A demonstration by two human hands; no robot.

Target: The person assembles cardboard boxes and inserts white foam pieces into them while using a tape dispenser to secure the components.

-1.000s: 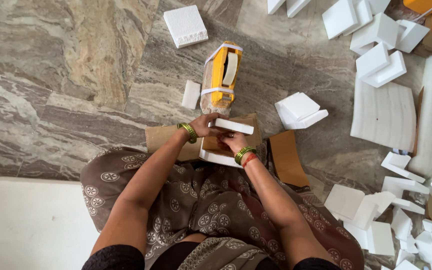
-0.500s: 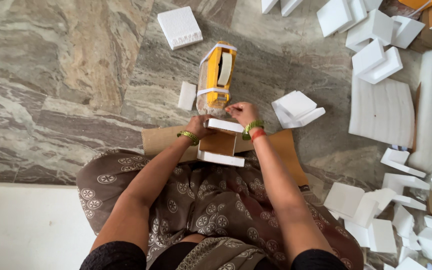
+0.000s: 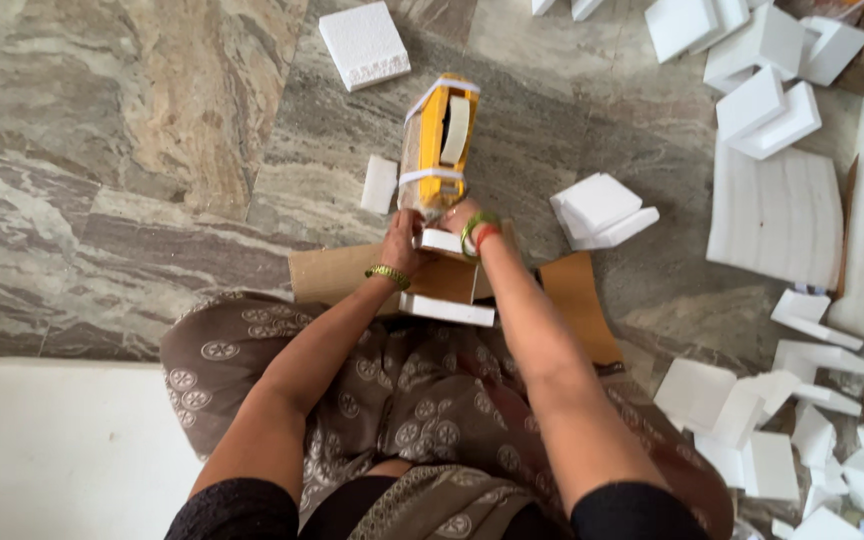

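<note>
A yellow and clear item [image 3: 438, 145] capped with white foam pieces lies on the marble floor in front of me. My left hand [image 3: 401, 238] and my right hand [image 3: 461, 216] both reach to its near end and grip it there. Just below the hands is an open brown cardboard box [image 3: 449, 282] with white foam inserts [image 3: 446, 309] at its near and far sides and flaps spread left and right. A gold bracelet is on my left wrist, green and red bangles on my right.
A square foam slab [image 3: 363, 43] lies far left, a small foam piece [image 3: 379, 184] beside the yellow item, a foam block [image 3: 601, 211] to the right. Several foam pieces and a large foam sheet [image 3: 775, 218] crowd the right side. A white mat [image 3: 62, 450] is at lower left.
Both hands moved away from the foam insert in the box and forward to the near end of the yellow item. The view has shifted slightly.
</note>
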